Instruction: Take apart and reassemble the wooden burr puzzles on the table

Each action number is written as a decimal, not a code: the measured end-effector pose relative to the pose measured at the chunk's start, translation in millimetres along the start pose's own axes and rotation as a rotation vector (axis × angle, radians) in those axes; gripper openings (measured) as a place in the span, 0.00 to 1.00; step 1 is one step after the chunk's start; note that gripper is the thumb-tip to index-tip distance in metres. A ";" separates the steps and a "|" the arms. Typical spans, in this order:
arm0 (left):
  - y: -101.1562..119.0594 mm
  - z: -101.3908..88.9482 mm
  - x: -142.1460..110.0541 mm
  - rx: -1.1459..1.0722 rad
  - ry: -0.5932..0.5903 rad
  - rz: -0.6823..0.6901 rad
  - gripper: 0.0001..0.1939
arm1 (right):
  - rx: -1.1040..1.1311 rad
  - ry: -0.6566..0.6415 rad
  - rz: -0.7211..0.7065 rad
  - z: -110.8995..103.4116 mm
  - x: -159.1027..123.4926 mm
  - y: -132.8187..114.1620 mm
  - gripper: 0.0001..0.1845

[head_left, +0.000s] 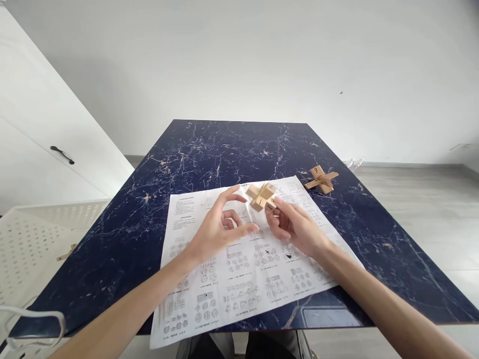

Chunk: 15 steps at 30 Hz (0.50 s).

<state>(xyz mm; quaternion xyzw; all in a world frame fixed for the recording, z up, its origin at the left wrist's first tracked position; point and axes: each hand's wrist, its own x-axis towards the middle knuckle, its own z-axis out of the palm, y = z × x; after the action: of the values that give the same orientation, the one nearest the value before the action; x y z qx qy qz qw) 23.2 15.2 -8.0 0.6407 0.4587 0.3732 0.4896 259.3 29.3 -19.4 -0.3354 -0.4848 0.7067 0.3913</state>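
Observation:
A light wooden interlocking puzzle [263, 196], a cross of blocks with numbers on them, is pinched by one end in my right hand [295, 224]. It is held above the printed instruction sheet [209, 309]. To its left my left hand [220, 224] is open, fingers curved and thumb apart, with nothing between them. The left fingertips are near the puzzle without touching it. Rows of small diagrams and text cover the sheet, which overhangs the table's front edge.
A second wooden puzzle [322, 179], with a dark number, lies on the dark blue marbled table [232, 144] at the right. At the left are a white perforated surface [33, 239], a white cable [33, 313] and a white cabinet [56, 124]. A pale wall stands behind.

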 end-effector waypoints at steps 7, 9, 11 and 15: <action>0.0 -3.2 5.3 0.059 0.083 -0.119 0.28 | 0.420 0.279 -0.059 -12.5 10.7 -2.5 0.17; -0.8 -4.8 6.8 0.094 0.058 -0.130 0.25 | 0.509 0.318 -0.070 -18.0 12.8 -0.2 0.18; -3.3 -7.0 8.4 0.128 0.024 -0.109 0.23 | 0.548 0.347 -0.080 -23.8 13.8 2.9 0.19; -10.7 -14.1 11.9 0.218 -0.120 0.012 0.20 | 0.476 0.410 -0.120 -33.8 13.3 9.3 0.18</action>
<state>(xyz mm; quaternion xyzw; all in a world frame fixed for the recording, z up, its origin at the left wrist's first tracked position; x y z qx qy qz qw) 11.4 31.7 -14.5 0.7141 0.4626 0.2852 0.4412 279.8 53.3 -39.8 -0.3406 -0.2357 0.6936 0.5894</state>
